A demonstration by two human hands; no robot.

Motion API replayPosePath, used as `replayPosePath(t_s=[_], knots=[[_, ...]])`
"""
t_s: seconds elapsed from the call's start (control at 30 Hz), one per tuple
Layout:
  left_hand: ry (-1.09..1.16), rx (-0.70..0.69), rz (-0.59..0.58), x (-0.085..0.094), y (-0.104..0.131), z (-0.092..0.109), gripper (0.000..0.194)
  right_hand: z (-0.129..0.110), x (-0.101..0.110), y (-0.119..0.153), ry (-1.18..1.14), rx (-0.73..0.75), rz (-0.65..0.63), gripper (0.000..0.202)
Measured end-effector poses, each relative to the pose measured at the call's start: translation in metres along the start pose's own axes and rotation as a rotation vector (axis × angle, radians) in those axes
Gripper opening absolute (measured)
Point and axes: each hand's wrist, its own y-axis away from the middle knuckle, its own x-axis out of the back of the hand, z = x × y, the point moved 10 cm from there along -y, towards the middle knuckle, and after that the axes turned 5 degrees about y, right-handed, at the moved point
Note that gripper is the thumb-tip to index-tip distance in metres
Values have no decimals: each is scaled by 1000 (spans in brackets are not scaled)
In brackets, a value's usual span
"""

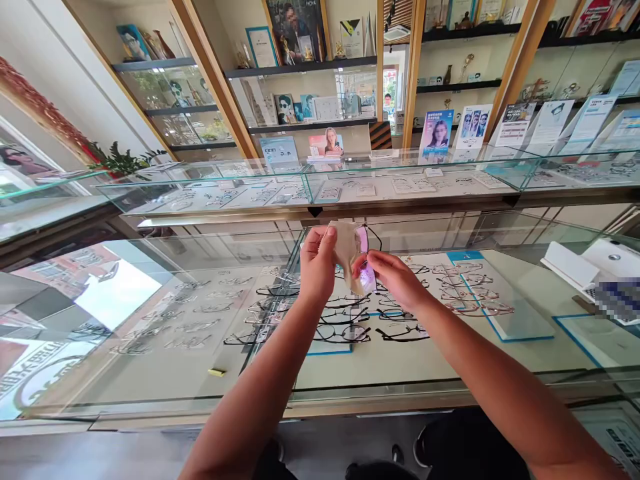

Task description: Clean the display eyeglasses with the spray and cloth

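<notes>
Held up over the glass counter is a pair of eyeglasses (369, 279) with purple-reflecting lenses and a thin dark temple. A beige cleaning cloth (347, 248) lies against the lenses and covers part of them. My left hand (319, 260) is closed, its thumb pressing the cloth from the left; whether it also grips the frame is hidden. On the other side my right hand (393, 277) is closed, its fingers pinching the eyeglasses at the lenses beside the cloth's edge. Below both hands, several rows of eyeglasses (345, 332) lie inside the display case.
The glass counter (240, 393) stretches across in front of me. A second glass case (350, 190) with frames stands behind it. Sign cards (437, 133) stand on top. At right lies a white open box (607, 263). A small yellow piece (217, 372) is at left.
</notes>
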Motion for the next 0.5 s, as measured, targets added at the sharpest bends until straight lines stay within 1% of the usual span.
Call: replayPosePath(t_s=[0.07,0.17,0.23,0.3,0.43,0.5], knots=[[-42,-15,-35,-6,3,-1,44,1,-2,0,1,-6,-8,45],[-99,-43,-119,-19,10,0,42,3,1,0,11,-17,16,47],[-115,-43,-177,-28,14,1,44,5,3,-1,23,-25,28,48],[-118,-28,-212,-32,16,0,47,6,4,0,41,-32,31,49],[-141,-7,-195,-27,11,-5,50,5,5,1,82,-39,26,49],[-196,-21,-156,-21,8,-6,45,4,3,1,91,-35,8,48]])
